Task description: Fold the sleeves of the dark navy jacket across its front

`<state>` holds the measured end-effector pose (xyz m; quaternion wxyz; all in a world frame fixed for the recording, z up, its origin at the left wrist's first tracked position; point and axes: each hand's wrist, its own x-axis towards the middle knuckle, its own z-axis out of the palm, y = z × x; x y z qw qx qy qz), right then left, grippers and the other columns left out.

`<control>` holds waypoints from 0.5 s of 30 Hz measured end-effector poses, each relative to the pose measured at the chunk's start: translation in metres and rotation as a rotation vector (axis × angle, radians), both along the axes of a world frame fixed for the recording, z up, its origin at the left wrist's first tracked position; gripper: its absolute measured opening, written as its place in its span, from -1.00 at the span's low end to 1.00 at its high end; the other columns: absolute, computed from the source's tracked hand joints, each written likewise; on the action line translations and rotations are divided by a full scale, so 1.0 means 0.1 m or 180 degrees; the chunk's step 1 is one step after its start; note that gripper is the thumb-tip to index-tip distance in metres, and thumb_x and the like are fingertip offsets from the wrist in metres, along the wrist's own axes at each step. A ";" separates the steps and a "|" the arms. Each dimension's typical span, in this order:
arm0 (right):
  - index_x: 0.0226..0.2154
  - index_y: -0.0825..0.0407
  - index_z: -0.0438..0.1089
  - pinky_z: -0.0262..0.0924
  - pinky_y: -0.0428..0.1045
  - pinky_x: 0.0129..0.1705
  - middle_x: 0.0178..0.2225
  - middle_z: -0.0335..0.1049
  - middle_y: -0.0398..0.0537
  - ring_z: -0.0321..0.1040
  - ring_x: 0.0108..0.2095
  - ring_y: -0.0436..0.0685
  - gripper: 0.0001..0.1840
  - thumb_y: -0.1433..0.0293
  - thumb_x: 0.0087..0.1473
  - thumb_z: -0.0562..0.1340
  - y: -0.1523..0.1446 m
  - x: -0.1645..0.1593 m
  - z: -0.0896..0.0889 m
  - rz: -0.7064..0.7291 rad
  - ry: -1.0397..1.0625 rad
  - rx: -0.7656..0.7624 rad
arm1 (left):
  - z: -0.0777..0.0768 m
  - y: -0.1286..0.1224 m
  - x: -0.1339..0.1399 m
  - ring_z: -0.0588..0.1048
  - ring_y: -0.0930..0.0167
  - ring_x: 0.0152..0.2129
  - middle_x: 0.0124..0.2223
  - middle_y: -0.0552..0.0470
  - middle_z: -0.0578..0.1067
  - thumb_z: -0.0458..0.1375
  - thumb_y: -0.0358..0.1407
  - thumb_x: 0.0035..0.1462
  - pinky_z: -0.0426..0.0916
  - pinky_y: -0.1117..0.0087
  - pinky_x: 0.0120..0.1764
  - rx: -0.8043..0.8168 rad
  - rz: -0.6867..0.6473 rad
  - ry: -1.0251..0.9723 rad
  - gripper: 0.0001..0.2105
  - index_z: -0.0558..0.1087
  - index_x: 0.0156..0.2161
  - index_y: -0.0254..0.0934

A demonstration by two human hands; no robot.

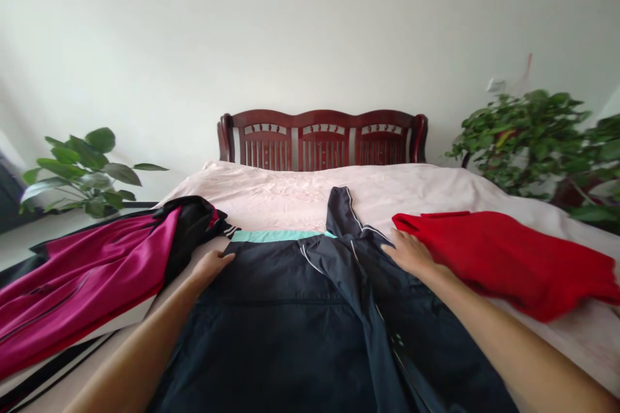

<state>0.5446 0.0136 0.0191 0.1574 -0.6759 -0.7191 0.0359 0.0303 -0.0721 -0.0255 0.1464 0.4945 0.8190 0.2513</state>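
A dark navy jacket (285,335) with white piping lies spread on the bed before me, a light-green strip showing along its far edge. One sleeve (361,284) is laid lengthwise across it, and a narrow dark piece sticks up past the far edge. My left hand (213,268) holds the jacket at its far left edge, thumb on top and the other fingers mostly hidden. At the far right edge, my right hand (409,253) grips the cloth, thumb and fingers partly apart.
A magenta and black jacket (111,258) lies to the left, a red garment (513,258) to the right. Beneath is a pale pink bedsheet (281,197). Beyond stands a dark wooden headboard (323,142), with leafy plants (90,164) on the left and more foliage (527,135) on the right.
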 end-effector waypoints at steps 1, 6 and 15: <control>0.09 0.14 0.34 0.15 0.24 0.08 0.14 0.33 0.35 0.29 0.13 0.43 -0.47 0.22 0.12 0.21 0.09 -0.05 -0.05 -0.0102 -0.0012 -0.0098 | -0.02 0.05 0.02 0.60 0.26 -0.42 -0.38 -0.13 0.63 0.17 -0.09 0.09 0.40 0.39 -0.41 -0.0001 -0.0007 0.0005 -0.68 0.56 -0.36 -0.35; -0.08 0.05 0.45 0.25 0.13 -0.13 -0.10 0.51 0.23 0.44 -0.07 0.34 -0.66 0.26 0.23 0.09 0.51 -0.28 -0.20 -0.0386 0.0013 -0.0329 | 0.08 0.19 0.00 0.55 0.14 -0.11 -0.06 -0.21 0.59 0.03 -0.06 0.22 0.40 0.28 -0.17 0.0115 0.0183 0.0375 -0.61 0.49 -0.05 -0.31; 0.20 0.02 0.28 0.15 0.08 0.14 0.19 0.29 0.16 0.24 0.18 0.27 -0.45 0.38 0.15 0.12 0.60 -0.77 0.08 -0.0260 0.0333 0.0021 | 0.23 0.17 0.24 0.31 0.00 0.17 0.26 -0.31 0.29 0.03 -0.18 0.22 0.23 0.01 0.14 0.0283 0.0022 0.1627 -0.45 0.22 0.28 -0.33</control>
